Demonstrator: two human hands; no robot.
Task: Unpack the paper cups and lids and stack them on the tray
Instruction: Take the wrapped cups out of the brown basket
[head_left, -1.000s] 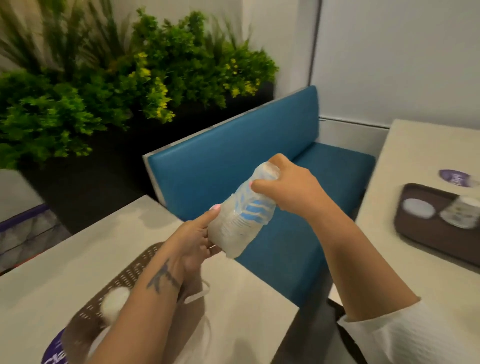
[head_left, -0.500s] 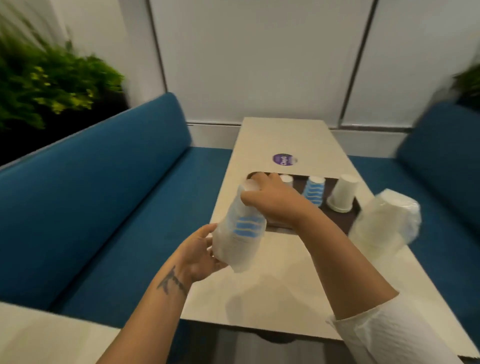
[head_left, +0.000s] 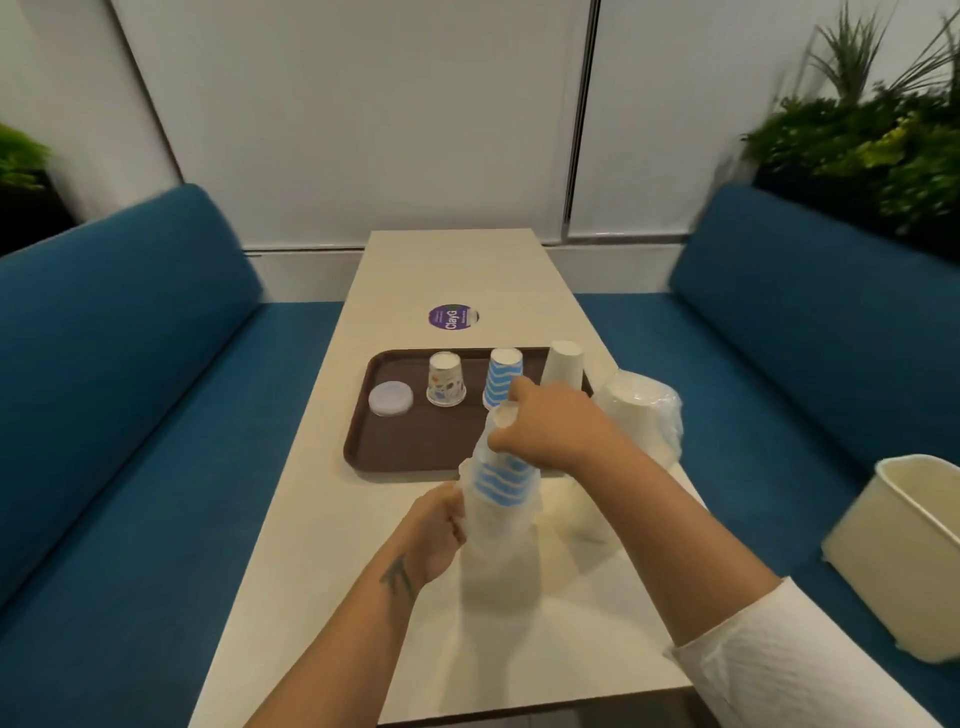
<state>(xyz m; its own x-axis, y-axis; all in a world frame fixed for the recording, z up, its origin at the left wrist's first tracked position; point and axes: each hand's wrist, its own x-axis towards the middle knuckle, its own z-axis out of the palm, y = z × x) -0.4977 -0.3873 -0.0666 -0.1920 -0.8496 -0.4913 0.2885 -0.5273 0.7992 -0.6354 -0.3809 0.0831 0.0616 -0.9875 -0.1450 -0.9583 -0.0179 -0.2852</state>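
Note:
A stack of blue-striped paper cups in a clear plastic sleeve is held over the table in front of the brown tray. My right hand grips the top of the stack. My left hand pinches the sleeve at its left side. On the tray stand a white lid, an upside-down patterned cup, an upside-down blue-striped cup and a plain white cup stack.
A wrapped pack of white cups lies right of the tray. A cream bin sits on the right blue bench. A purple sticker marks the table. Plants stand behind the benches.
The view swung from the left table and plants to face this table. Both hands carried the wrapped striped cups over it, and the stack now stands more upright.

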